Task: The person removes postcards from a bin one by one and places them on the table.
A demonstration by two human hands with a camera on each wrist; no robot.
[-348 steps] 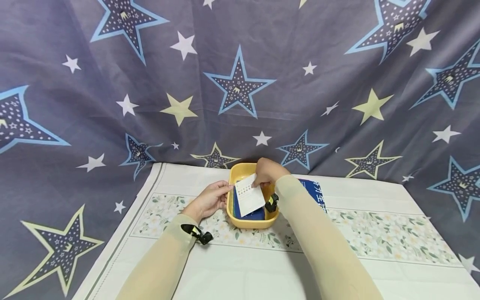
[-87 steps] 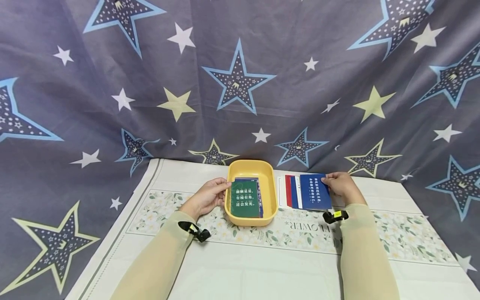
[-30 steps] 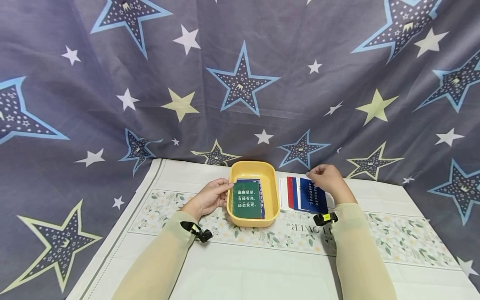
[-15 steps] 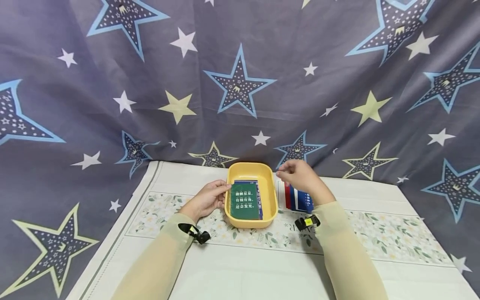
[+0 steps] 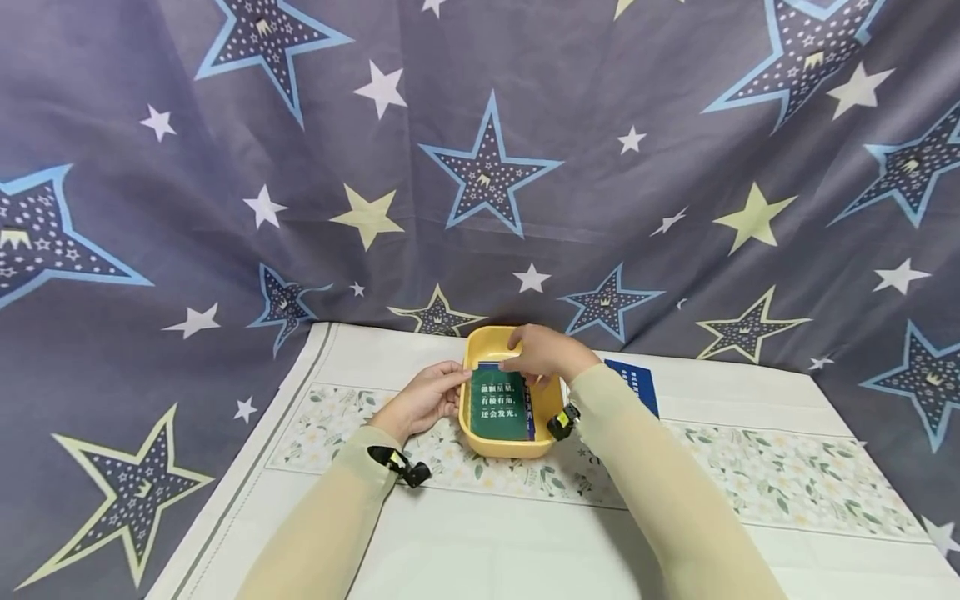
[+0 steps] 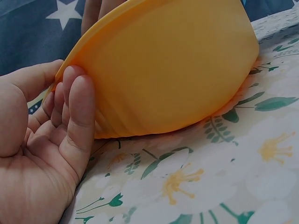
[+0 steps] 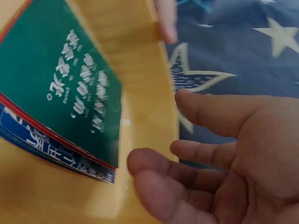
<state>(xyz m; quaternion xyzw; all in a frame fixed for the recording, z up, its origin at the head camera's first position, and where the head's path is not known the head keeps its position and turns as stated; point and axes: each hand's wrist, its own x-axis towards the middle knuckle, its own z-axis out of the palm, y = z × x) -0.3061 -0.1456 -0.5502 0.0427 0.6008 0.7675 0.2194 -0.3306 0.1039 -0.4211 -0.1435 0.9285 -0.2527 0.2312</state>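
Observation:
A yellow basin [image 5: 512,448] stands on the table; a green card [image 5: 498,407] with white writing lies in it, on top of a blue card and others. The left hand [image 5: 426,400] grips the basin's left rim; in the left wrist view the thumb of that hand [image 6: 51,121] is at the rim and the fingers press the outer wall. Over the basin's right side reaches the right hand [image 5: 547,352], fingers bent a little above the cards. In the right wrist view nothing is between the fingers of this hand [image 7: 210,163], and the green card [image 7: 70,84] is beside them.
A blue card [image 5: 637,385] lies on the table right of the basin, partly behind the right forearm. A white cloth with a floral band [image 5: 787,475] covers the table. The star-patterned curtain [image 5: 637,208] hangs right behind the basin.
The right hand has moved left from above the cards on the table to over the basin. The left hand keeps its hold on the rim.

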